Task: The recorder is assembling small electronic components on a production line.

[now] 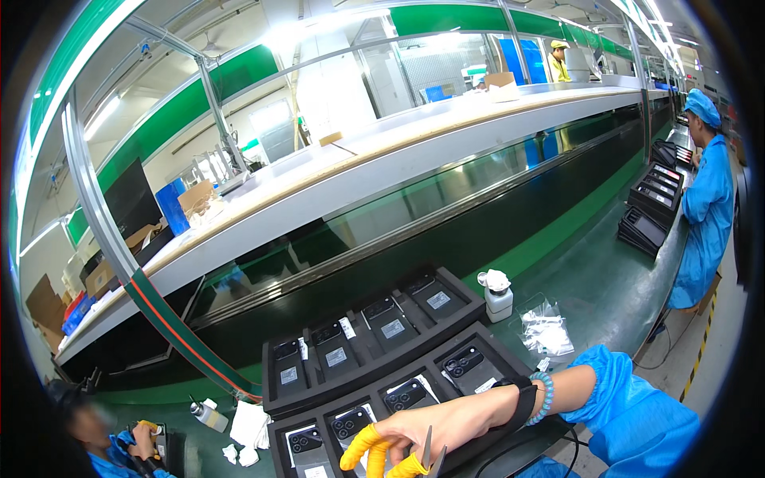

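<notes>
My right hand [446, 422] reaches in from the lower right over the near black foam tray [323, 412]. It wears yellow finger cots, a bead bracelet and a black wrist strap. Its fingers are curled around pointed metal tweezers [429, 450], whose tips stick up beside the thumb; the rest is hidden at the lower edge. Below and around the hand, dark phones [304, 440] with camera bumps lie in the tray's compartments. Behind it stands a second foam tray [271, 390] with several phones [392, 325] bearing white labels. My left hand is out of view.
A white bottle [499, 301] and a clear bag of white pieces [547, 328] lie right of the trays. White cloths [251, 425] and another bottle [209, 416] are left. Co-workers sit at lower left [103, 434] and stand at right [709, 199], near more trays [655, 191].
</notes>
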Tool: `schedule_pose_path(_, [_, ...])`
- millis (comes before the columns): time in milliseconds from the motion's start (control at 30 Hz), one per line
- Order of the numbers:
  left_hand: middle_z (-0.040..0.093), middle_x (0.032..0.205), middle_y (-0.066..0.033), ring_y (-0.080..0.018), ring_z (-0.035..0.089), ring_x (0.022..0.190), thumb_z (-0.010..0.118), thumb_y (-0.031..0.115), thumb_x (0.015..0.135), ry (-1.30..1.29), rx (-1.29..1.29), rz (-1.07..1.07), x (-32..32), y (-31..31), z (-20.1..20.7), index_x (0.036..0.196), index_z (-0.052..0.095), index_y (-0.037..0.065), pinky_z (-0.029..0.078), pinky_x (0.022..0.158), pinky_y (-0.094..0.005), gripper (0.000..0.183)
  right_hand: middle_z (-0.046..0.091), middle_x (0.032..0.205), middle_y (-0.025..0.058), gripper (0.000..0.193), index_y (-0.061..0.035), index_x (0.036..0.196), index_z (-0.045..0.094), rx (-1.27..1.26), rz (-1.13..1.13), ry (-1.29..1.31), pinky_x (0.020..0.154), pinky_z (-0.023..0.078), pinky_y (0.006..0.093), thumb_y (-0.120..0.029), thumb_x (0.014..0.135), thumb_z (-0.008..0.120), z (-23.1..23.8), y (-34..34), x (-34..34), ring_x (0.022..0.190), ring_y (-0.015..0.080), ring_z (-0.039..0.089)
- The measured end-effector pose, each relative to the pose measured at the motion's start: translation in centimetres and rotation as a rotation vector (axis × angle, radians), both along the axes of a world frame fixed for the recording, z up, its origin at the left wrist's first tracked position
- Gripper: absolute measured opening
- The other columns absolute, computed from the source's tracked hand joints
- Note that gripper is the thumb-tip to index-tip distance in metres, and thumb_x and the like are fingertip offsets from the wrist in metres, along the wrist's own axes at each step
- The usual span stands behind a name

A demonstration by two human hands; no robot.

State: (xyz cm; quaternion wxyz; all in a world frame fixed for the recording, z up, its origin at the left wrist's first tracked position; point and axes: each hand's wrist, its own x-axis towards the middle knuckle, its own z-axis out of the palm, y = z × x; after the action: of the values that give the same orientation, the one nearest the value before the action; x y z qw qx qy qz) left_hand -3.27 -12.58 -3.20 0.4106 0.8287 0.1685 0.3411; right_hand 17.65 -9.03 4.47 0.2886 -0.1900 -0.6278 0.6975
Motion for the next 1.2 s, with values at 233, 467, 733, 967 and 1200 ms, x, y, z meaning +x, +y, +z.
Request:
schedule_pose_path(233, [0.050,0.055,-0.0019,-0.0178,0.049,0.044,0.085,0.044,0.050,0.021,0.029,0.015,-0.8,0.1,-0.7,0.067,0.053,0.006,0.038,0.045,-0.0283,0.053,0.059,0.099,0.0090,0.059,0.0017,0.120,0.047,-0.031,0.022,0.002,0.082,0.045,0.0268,-0.016,0.070,0.072,0.0,0.2,-0.2,0.092,0.0147,0.056])
schedule_pose_path(467, [0.048,0.054,-0.0014,-0.0166,0.048,0.044,0.086,0.041,0.050,0.049,-0.047,-0.010,-0.4,0.0,0.3,0.069,0.053,0.006,0.037,0.045,-0.0280,0.052,0.059,0.098,0.0086,0.056,0.0016,0.119,0.048,-0.056,0.043,0.030,0.082,0.045,0.0265,-0.015,0.071,0.071,0.3,0.1,-0.2,0.092,0.0143,0.056])
schedule_pose_path(733, [0.042,0.055,0.0014,-0.0108,0.038,0.046,0.086,0.044,0.049,0.056,-0.358,-0.080,-0.2,0.4,1.0,0.068,0.051,0.007,0.031,0.044,-0.0267,0.055,0.059,0.099,0.0067,0.053,0.0013,0.117,0.050,0.029,0.023,-0.010,0.081,0.045,0.0254,-0.012,0.071,0.072,0.7,-0.1,0.4,0.091,0.0122,0.055])
schedule_pose_path(967, [0.043,0.052,0.0011,-0.0113,0.040,0.045,0.087,0.045,0.046,0.001,-0.347,-0.002,0.5,0.1,1.3,0.067,0.052,0.005,0.033,0.044,-0.0263,0.057,0.060,0.101,0.0070,0.055,0.0013,0.117,0.050,-0.029,0.034,0.040,0.082,0.045,0.0261,-0.012,0.069,0.073,0.3,-0.1,0.6,0.093,0.0127,0.056])
schedule_pose_path(1200, [0.043,0.052,0.0003,-0.0125,0.040,0.044,0.084,0.040,0.055,0.038,-0.308,-0.021,0.4,0.5,0.5,0.068,0.053,0.005,0.033,0.043,-0.0268,0.048,0.061,0.102,0.0090,0.058,0.0011,0.119,0.049,0.061,0.027,0.005,0.083,0.046,0.0272,-0.019,0.070,0.073,0.1,0.5,1.0,0.095,0.0152,0.057])
